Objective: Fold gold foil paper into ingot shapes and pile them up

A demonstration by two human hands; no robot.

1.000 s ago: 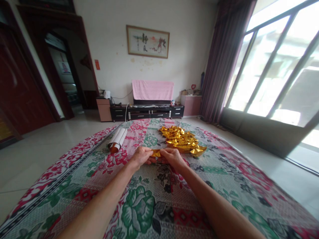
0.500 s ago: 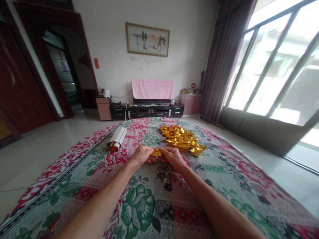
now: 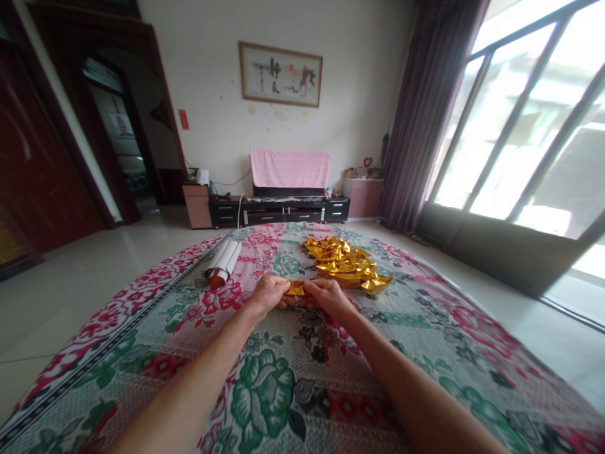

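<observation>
A small piece of gold foil paper point(image 3: 297, 288) is stretched between my two hands, above the flowered cloth point(image 3: 265, 391). My left hand point(image 3: 269, 293) pinches its left end between thumb and fingers. At the other end, my right hand point(image 3: 327, 295) grips it the same way. Part of the foil is hidden behind my thumbs and fingers. Just beyond my right hand lies a heap of folded gold foil pieces point(image 3: 347, 265), pointed at their ends like ingots. A roll of sheets point(image 3: 224, 258), white outside with orange-brown showing at its near end, rests beyond my left hand.
The cloth covers a broad, rounded surface under my arms. Past its far edge stands a low black cabinet point(image 3: 288, 211) with a pink towel point(image 3: 290, 168) draped above it. Tall windows point(image 3: 529, 126) and a purple curtain point(image 3: 416, 120) are on the right; a doorway is at left.
The foil between my fingers shows a slightly different crease and shine, and my fingers have shifted a little beneath it. The heap and the roll stay where they were.
</observation>
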